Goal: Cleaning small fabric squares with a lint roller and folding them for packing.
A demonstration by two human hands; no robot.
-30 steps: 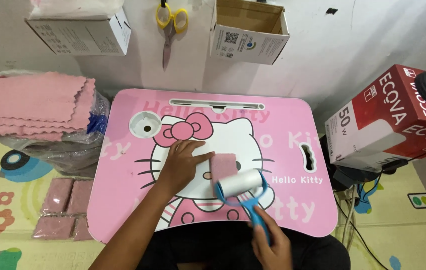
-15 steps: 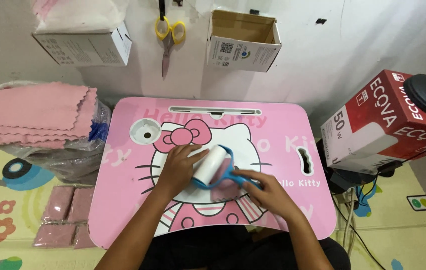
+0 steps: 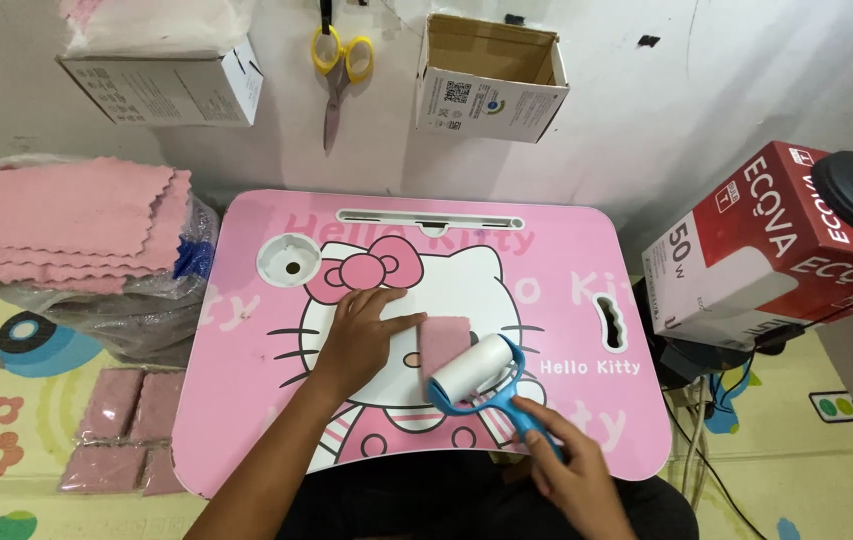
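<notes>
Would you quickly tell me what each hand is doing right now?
Left hand: open, flat, pressing the pink cloth.
Right hand: closed around the lint roller handle.

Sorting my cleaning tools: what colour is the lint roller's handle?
Blue, seen in the head view: the lint roller has a white roll, held by the right hand.

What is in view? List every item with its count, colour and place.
lap table: 1, pink with a cartoon cat print, centre.
small cloth: 1, pink, flat on the table under the left fingertips.
lint roller: 1, white roll on a blue handle, on the cloth's near edge.
stack of cloths: 1 pile, pink, on a plastic bag at left.
packed cloths: several, pink, on the floor mat at lower left.
scissors: 1, yellow handles, hanging on the wall.
open cardboard boxes: 2, white and brown, on the wall.
carton: 1, red and white, at right.
left hand: pressing the cloth down.
right hand: gripping the roller's handle.
</notes>
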